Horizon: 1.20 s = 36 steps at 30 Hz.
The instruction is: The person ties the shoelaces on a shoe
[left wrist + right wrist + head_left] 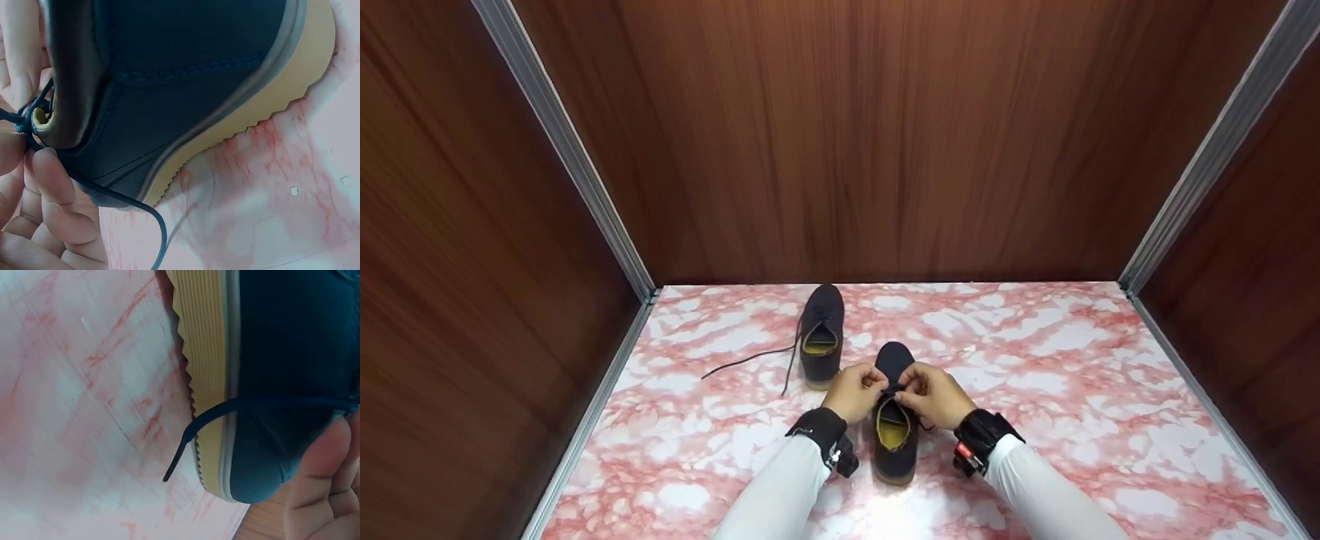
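Observation:
A dark blue lace-up shoe [894,358] with a yellow lining and ridged tan sole stands between both hands, toe pointing away. My left hand [853,395] pinches the dark shoelace [121,197] at the top of the shoe's opening. Opposite it, my right hand [939,399] pinches the lace as well, fingertips close to the left ones. In the left wrist view the lace crosses itself at the fingers, and a loose end trails down over the shoe's side. Another loose lace end [225,406] hangs over the sole in the right wrist view.
A matching shoe [823,304] stands farther back to the left, its untied lace [750,358] spread across the surface. Red-and-white marbled tabletop [1072,360] lies beneath. Brown wood-grain panels [840,142] with grey metal edging [566,142] enclose the back and sides.

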Each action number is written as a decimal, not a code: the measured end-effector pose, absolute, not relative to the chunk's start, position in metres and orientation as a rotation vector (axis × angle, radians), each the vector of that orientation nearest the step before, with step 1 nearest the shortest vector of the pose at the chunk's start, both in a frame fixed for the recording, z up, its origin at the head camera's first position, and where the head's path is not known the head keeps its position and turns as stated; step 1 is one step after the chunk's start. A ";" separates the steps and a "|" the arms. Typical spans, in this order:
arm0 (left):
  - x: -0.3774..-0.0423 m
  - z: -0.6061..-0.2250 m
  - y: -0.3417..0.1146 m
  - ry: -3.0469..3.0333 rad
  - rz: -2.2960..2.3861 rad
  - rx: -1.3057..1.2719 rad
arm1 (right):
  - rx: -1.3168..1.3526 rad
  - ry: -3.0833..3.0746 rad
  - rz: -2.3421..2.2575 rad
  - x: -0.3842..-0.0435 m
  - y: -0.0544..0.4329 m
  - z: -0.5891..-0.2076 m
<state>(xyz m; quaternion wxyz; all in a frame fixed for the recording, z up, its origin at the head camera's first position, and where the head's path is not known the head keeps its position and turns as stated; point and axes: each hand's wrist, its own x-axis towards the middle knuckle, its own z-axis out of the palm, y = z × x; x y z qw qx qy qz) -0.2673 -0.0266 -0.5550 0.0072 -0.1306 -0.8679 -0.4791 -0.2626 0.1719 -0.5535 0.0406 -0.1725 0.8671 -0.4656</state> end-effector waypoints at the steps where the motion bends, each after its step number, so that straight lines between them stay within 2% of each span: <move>1: -0.267 -0.555 -0.027 -2.713 -1.499 -0.409 | -0.551 2.648 -1.428 -0.262 0.173 -0.553; 13: -0.268 -0.558 -0.029 -2.672 -1.621 -0.401 | -0.822 2.663 -1.393 -0.254 0.165 -0.547; 29: -0.266 -0.559 -0.032 -2.660 -1.751 -0.390 | -0.783 2.706 -1.427 -0.251 0.167 -0.550; 36: -0.267 -0.556 -0.035 -2.604 -1.879 -0.350 | -0.660 2.691 -1.535 -0.253 0.177 -0.547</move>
